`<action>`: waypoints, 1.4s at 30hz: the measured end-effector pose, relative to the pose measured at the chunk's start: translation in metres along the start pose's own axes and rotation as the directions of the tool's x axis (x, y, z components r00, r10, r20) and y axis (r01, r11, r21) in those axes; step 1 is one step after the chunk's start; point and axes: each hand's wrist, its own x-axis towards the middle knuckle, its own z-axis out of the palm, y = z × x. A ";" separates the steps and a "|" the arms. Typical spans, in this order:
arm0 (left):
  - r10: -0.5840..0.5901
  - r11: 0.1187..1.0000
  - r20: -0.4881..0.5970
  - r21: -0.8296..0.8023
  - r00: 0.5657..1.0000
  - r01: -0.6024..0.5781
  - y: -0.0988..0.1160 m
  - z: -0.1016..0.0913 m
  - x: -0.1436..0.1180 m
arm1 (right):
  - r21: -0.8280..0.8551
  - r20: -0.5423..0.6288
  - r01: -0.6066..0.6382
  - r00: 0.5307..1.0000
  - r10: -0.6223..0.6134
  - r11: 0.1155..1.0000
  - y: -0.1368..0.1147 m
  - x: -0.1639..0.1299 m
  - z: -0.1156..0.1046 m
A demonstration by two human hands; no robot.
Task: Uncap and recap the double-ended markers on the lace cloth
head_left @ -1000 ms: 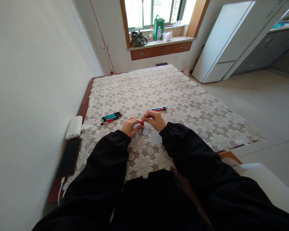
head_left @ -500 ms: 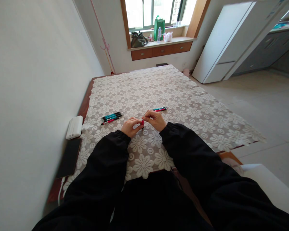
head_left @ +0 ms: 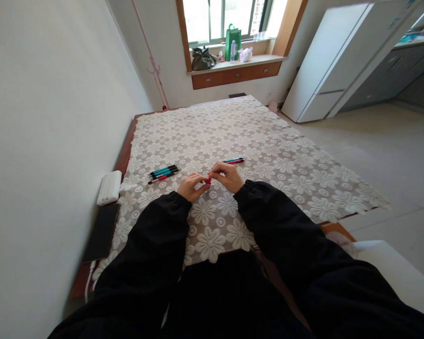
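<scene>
Between my hands a short red and black pen (head_left: 209,181) is held close to upright, mostly covered by fingers. My left hand (head_left: 191,186) pinches it between thumb and fingers. At its top end my right hand (head_left: 228,176) is closed in a pinch; whether a small part sits in those fingertips I cannot tell. Left of my hands lies a group of several teal and black pens (head_left: 163,170), with a red and black pen (head_left: 162,178) along its near side. Just beyond my right hand are a teal pen (head_left: 233,159) and a red pen (head_left: 236,161), partly hidden by it.
A lace flower tablecloth (head_left: 212,242) covers the table. At the left edge are a white power bank (head_left: 109,187), a dark flat object (head_left: 101,231) and a white cable (head_left: 89,281). A wall runs along the left; a white fridge (head_left: 325,61) stands far right.
The red pen between my hands shows slightly less and tilts a little differently. Both hands stay in almost the same place, and the pens on the cloth have not moved.
</scene>
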 end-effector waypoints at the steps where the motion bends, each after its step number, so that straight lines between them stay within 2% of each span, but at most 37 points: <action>1: 0.001 1.000 -0.003 0.000 1.000 -0.001 0.001 0.000 0.000 | 0.004 0.001 0.002 1.000 -0.002 1.000 0.000 0.000 0.000; 14: 0.009 1.000 -0.021 0.004 1.000 -0.009 0.002 0.000 0.000 | 0.000 0.006 -0.002 1.000 0.002 1.000 0.001 0.000 0.000; 24: -0.071 0.993 -0.022 -0.101 0.997 0.068 0.000 0.003 -0.002 | -0.037 0.008 0.053 0.999 -0.053 0.998 0.001 -0.001 0.000; 38: -0.091 0.995 0.000 -0.039 0.996 0.091 0.000 0.003 -0.003 | -0.038 0.009 0.025 1.000 -0.025 0.999 0.001 -0.002 0.000; 42: -0.068 0.997 -0.014 -0.042 0.998 0.067 -0.001 0.003 -0.004 | -0.050 0.014 0.017 1.000 -0.016 0.999 0.000 -0.001 0.000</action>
